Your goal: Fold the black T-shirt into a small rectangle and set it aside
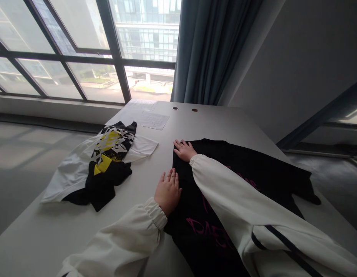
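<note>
A black shirt with pink lettering [253,173] lies spread flat on the white table [213,123]. My left hand [167,190] rests flat, fingers apart, on the shirt's left edge, close to me. My right hand [184,150] lies flat at the far left corner of the same shirt, reaching across my body. Both arms wear white sleeves with dark stripes. Neither hand grips anything.
A crumpled pile of clothes, one white garment [71,173] under a black one with a yellow and white print [109,161], sits at the table's left edge. Sheets of paper [151,119] lie further back, near two round cable holes [185,109]. Behind stand windows and a blue curtain [210,50].
</note>
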A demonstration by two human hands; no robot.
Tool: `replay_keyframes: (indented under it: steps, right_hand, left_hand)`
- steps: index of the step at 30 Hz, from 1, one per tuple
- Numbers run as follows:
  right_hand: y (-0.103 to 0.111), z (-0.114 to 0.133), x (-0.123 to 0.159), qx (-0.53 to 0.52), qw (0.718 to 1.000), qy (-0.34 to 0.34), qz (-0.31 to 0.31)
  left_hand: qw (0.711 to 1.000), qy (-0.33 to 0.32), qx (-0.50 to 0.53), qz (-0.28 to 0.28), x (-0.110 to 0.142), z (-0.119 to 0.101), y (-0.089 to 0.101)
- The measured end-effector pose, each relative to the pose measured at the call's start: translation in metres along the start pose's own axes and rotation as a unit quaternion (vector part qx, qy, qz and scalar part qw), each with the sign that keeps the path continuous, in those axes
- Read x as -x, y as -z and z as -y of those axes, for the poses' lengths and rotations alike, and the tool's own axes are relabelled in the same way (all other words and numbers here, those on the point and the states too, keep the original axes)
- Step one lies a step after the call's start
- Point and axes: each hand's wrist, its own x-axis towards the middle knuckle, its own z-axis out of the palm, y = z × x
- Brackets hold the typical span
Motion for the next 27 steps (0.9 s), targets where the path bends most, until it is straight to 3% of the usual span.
replay_keyframes:
  steps: [8,15,22,27]
  right_hand:
    - [0.002,0.0,-0.008,-0.002,1.0,-0.008,-0.001]
    - [0.001,-0.002,-0.004,-0.001,0.999,0.004,-0.036]
    - [0.004,0.0,0.013,-0.003,0.986,0.019,-0.164]
    - [0.006,-0.028,0.039,-0.014,0.992,0.044,-0.115]
  left_hand:
    - [1.0,-0.001,0.008,-0.028,0.019,-0.009,-0.016]
    - [1.0,0.003,0.016,-0.003,0.033,-0.008,-0.022]
    - [1.0,-0.02,0.005,-0.008,0.055,-0.001,-0.018]
    - [0.999,-0.039,-0.013,-0.004,0.067,0.006,-0.012]
